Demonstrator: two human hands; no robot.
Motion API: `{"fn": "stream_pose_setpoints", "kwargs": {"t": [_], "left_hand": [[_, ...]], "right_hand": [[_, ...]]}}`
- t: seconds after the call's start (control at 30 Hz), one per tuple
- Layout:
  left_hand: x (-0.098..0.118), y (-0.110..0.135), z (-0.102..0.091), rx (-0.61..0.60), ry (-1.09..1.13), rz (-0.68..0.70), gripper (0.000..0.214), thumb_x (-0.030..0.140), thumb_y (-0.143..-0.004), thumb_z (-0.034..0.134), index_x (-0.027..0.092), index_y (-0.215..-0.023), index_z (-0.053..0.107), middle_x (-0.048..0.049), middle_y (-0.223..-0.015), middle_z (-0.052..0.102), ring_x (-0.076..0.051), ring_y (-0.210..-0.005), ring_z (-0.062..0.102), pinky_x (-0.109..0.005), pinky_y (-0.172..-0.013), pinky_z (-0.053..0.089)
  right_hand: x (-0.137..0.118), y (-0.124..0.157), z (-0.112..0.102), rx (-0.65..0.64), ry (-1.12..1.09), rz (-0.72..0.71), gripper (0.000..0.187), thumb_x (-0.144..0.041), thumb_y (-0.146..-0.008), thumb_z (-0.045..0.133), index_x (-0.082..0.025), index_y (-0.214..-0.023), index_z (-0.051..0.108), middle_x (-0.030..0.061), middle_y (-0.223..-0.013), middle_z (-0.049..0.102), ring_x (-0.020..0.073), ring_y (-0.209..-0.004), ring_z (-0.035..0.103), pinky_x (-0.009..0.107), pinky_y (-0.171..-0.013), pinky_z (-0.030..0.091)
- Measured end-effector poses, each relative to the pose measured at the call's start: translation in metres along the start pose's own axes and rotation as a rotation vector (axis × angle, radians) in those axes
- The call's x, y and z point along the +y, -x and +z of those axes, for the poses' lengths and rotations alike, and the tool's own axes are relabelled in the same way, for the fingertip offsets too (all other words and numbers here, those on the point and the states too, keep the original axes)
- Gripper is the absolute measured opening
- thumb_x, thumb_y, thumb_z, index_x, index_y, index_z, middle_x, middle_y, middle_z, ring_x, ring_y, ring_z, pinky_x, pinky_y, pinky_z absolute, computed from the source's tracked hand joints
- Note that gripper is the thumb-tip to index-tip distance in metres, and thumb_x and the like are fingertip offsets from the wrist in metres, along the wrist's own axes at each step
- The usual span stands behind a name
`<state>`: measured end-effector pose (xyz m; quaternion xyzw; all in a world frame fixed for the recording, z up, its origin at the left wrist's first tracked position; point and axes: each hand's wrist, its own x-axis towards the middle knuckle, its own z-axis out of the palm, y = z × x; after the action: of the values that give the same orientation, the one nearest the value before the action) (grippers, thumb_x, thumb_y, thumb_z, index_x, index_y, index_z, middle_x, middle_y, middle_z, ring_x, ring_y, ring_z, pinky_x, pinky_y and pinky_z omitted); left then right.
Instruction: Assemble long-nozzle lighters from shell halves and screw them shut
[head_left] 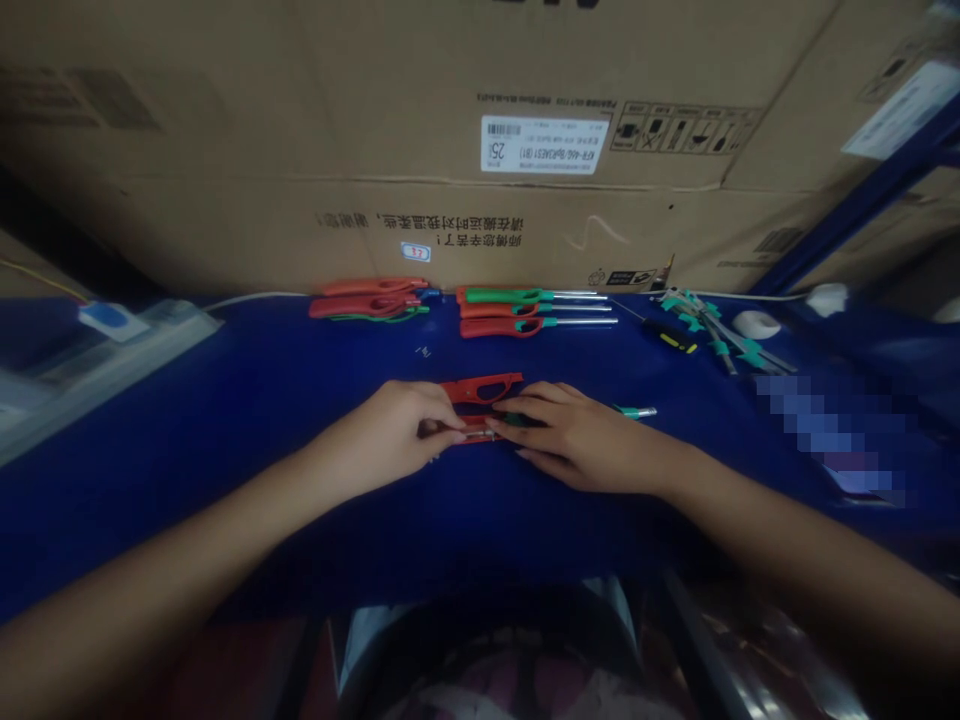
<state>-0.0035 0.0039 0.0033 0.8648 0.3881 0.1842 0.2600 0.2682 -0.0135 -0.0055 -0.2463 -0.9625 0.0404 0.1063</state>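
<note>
The open red plastic lighter casing (470,422), with a slim metallic part in it, lies between the two hands. The left hand (401,425) pinches its left end between thumb and fingers; the right hand (581,432), fingers slightly spread, touches its right part, though whether it grips cannot be told. A green-tipped silver tube (637,412) shows past the right hand. Just beyond the grip is a red plastic casing piece with a trigger loop (469,390). Farther beyond lie long-barrelled red and green lighters (495,327), with stacked red plastic handle shells (364,303) to their left and a black-and-yellow screwdriver (671,336) to their right. The right hand's fingers hide part of the casing.
</note>
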Motion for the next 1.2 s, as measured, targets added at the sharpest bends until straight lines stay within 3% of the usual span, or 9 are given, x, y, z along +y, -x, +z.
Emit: {"fn": "stream_pose_setpoints", "kwargs": {"t": [0.2,0.33,0.43,0.57,0.77,1.0,1.2], "left_hand": [[-0.002,0.003,0.000,0.038,-0.045,0.064,0.013,0.025,-0.090,0.068,0.023,-0.096,0.080,-0.0002,-0.087,0.073,-0.011,-0.068,0.065,-0.023,-0.062,0.050],[0.002,0.005,0.001,0.118,-0.094,0.049,0.012,0.028,-0.090,0.068,0.023,-0.097,0.077,0.0010,-0.086,0.071,-0.010,-0.061,0.060,-0.024,-0.061,0.050],[0.010,0.005,0.004,0.152,-0.208,0.134,0.014,0.029,-0.091,0.066,0.023,-0.102,0.074,-0.0014,-0.097,0.071,-0.017,-0.084,0.064,-0.032,-0.080,0.054],[0.014,0.005,0.011,0.067,-0.278,0.252,0.024,0.025,-0.096,0.060,0.026,-0.118,0.070,-0.0040,-0.122,0.066,-0.023,-0.116,0.057,-0.040,-0.102,0.049],[0.006,0.006,0.021,-0.019,-0.288,0.282,0.033,0.029,-0.100,0.055,0.032,-0.132,0.064,-0.0047,-0.131,0.062,-0.025,-0.126,0.054,-0.045,-0.110,0.046],[0.003,0.007,0.024,-0.012,-0.243,0.277,0.032,0.027,-0.101,0.054,0.028,-0.131,0.064,-0.0058,-0.131,0.060,-0.023,-0.124,0.056,-0.043,-0.110,0.047],[0.004,0.007,0.025,-0.003,-0.253,0.283,0.032,0.027,-0.101,0.053,0.028,-0.131,0.064,-0.0070,-0.131,0.059,-0.024,-0.125,0.055,-0.043,-0.109,0.047]], "right_hand": [[0.006,-0.001,-0.002,0.054,-0.033,0.028,0.045,-0.024,-0.100,0.053,-0.020,-0.145,0.054,0.0127,-0.144,0.058,0.0265,-0.127,0.055,0.048,-0.105,0.046],[0.012,0.000,-0.008,0.155,-0.044,0.092,0.034,-0.024,-0.098,0.055,-0.018,-0.131,0.064,0.0122,-0.123,0.066,0.0244,-0.109,0.062,0.042,-0.094,0.048],[0.013,0.001,-0.012,0.149,-0.027,0.108,0.020,-0.022,-0.097,0.058,-0.018,-0.113,0.069,0.0088,-0.108,0.068,0.0214,-0.096,0.063,0.037,-0.085,0.046],[0.012,0.000,-0.011,0.097,-0.025,0.097,0.011,-0.020,-0.096,0.059,-0.018,-0.099,0.069,0.0055,-0.098,0.069,0.0193,-0.090,0.063,0.034,-0.082,0.043],[0.011,0.000,-0.010,0.083,-0.040,0.101,0.014,-0.021,-0.098,0.057,-0.019,-0.098,0.070,0.0047,-0.092,0.070,0.0195,-0.088,0.064,0.034,-0.081,0.045],[0.031,0.002,-0.011,0.208,-0.123,0.130,0.031,-0.011,-0.096,0.049,-0.018,-0.118,0.070,0.0101,-0.109,0.069,0.0216,-0.099,0.063,0.038,-0.090,0.051],[0.037,0.004,0.000,0.103,-0.063,0.234,0.050,-0.008,-0.095,0.044,-0.024,-0.139,0.060,0.0127,-0.144,0.053,0.0304,-0.133,0.047,0.057,-0.107,0.043]]}}
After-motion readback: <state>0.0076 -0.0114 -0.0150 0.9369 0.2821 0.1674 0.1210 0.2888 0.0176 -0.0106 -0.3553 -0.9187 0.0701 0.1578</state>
